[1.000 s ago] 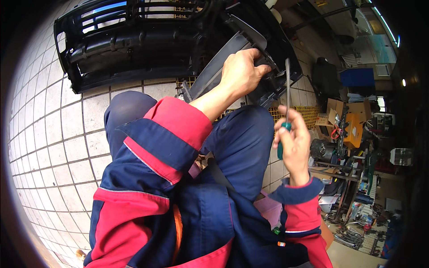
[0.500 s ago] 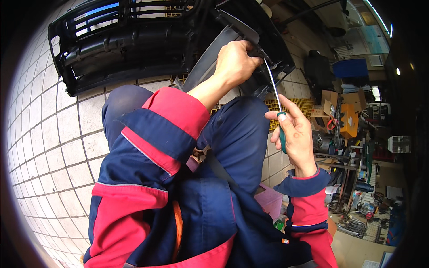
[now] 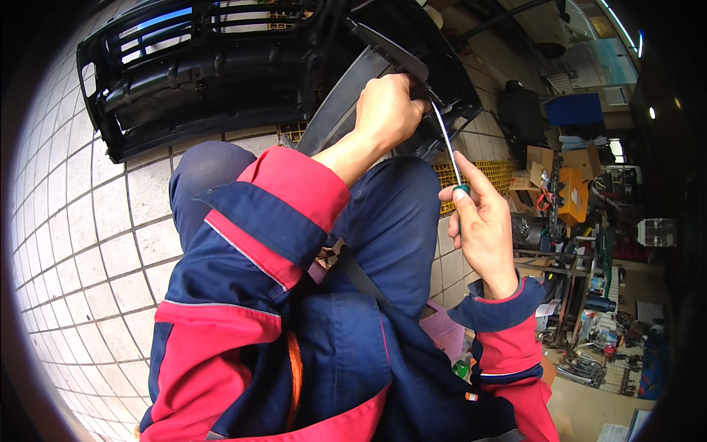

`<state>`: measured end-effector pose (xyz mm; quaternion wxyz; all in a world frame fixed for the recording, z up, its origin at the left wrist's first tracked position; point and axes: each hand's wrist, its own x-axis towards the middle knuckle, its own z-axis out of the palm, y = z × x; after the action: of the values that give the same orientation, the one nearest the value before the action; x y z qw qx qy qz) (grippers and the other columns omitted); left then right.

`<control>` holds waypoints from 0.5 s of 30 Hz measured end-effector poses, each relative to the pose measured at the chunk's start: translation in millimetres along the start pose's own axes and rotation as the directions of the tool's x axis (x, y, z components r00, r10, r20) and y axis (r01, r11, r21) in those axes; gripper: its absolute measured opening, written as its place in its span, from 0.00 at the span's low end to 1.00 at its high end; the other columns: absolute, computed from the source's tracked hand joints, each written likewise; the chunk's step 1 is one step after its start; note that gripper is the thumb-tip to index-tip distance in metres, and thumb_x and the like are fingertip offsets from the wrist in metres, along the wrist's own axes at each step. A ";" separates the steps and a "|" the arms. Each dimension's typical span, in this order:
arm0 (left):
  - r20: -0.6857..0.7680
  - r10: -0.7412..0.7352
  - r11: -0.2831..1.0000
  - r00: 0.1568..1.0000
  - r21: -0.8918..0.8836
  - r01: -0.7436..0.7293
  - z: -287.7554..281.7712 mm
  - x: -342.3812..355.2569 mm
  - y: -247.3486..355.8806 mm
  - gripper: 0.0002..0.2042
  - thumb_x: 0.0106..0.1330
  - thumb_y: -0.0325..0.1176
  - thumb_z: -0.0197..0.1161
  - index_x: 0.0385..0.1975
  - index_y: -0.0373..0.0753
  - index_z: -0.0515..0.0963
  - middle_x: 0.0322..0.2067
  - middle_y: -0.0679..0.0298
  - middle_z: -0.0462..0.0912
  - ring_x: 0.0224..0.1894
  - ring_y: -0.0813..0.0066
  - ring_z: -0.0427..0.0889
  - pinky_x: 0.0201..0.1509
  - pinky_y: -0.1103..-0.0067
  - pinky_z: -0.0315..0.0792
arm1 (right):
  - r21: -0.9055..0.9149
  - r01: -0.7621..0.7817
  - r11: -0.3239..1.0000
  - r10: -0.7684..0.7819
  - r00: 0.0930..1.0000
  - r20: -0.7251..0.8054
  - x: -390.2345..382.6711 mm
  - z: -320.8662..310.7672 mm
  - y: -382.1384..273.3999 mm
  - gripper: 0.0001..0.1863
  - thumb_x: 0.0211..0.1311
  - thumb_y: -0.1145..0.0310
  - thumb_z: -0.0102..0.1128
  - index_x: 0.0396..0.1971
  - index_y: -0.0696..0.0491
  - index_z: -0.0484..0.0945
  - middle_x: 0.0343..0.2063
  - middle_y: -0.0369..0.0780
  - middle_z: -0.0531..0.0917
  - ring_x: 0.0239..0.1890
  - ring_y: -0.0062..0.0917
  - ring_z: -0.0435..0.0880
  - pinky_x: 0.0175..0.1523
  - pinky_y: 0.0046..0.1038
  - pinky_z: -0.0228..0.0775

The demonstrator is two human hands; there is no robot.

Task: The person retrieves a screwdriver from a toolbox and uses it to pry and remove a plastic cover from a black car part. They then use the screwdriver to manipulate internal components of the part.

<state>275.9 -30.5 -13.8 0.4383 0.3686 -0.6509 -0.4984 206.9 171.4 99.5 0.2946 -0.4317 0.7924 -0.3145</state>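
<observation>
A long black plastic car part (image 3: pixel 243 103) with slats, much like a bumper, lies before my knees. On its right a smooth dark-grey trim panel (image 3: pixel 342 103) stands out at a slant. My left hand (image 3: pixel 387 110) is closed at that panel's edge, its fingertips partly lost in the dark plastic. My right hand (image 3: pixel 482 221) is wrapped round the green handle of a screwdriver (image 3: pixel 447 140), index finger stretched along the shank. The shank points up and left into the black plastic beside my left fingers. Its tip is hidden there.
Pale floor tiles (image 3: pixel 110 250) spread out at the left. Yellow grating (image 3: pixel 490 175) runs behind my right hand. Cardboard boxes (image 3: pixel 582 162), an orange box (image 3: pixel 573 195) and a cluttered tool bench (image 3: pixel 582 324) stand to the right. A pink box (image 3: pixel 442 328) sits beside my leg.
My right hand has turned and lifted slightly, so less of the screwdriver's handle shows. My left hand and the trim panel have shifted a little downward.
</observation>
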 end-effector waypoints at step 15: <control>-0.012 -0.002 0.997 1.000 0.081 0.003 6.9 -1.7 -4.4 0.16 0.61 0.37 0.77 0.43 0.31 0.90 0.38 0.44 0.91 0.44 0.46 0.92 0.53 0.63 0.84 | 0.073 -0.117 0.990 0.106 0.985 0.136 20.2 -19.9 -26.5 0.28 0.81 0.74 0.51 0.78 0.57 0.68 0.36 0.38 0.84 0.20 0.15 0.75 0.24 0.22 0.72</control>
<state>270.2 -27.7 -19.3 0.4264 0.3899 -0.6674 -0.4698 196.2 147.3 128.0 0.3806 -0.3942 0.7809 -0.3000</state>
